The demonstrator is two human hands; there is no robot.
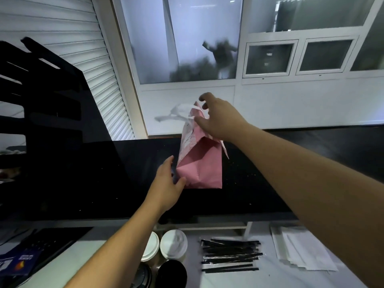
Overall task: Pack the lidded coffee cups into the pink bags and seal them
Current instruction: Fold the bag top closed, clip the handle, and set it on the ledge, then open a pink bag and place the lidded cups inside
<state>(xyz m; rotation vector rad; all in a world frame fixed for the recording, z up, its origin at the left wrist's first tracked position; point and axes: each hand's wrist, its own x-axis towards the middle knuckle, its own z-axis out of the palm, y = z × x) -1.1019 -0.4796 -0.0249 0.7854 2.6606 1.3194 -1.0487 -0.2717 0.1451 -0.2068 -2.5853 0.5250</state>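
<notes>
Glossy black counter (104, 173): creased pink bag (202, 163) upright, both hands touching.

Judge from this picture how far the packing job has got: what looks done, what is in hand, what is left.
Done: one pink paper bag stands on the black counter, top folded.
In hand: the left hand touches its base; the right hand is at its white handles.
Left: two white-lidded coffee cups wait unpacked on the lower white table.

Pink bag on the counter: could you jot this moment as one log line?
pink bag upright on black counter | left hand steadies base | right hand at top, grip unclear | lidded cups unpacked below
</notes>
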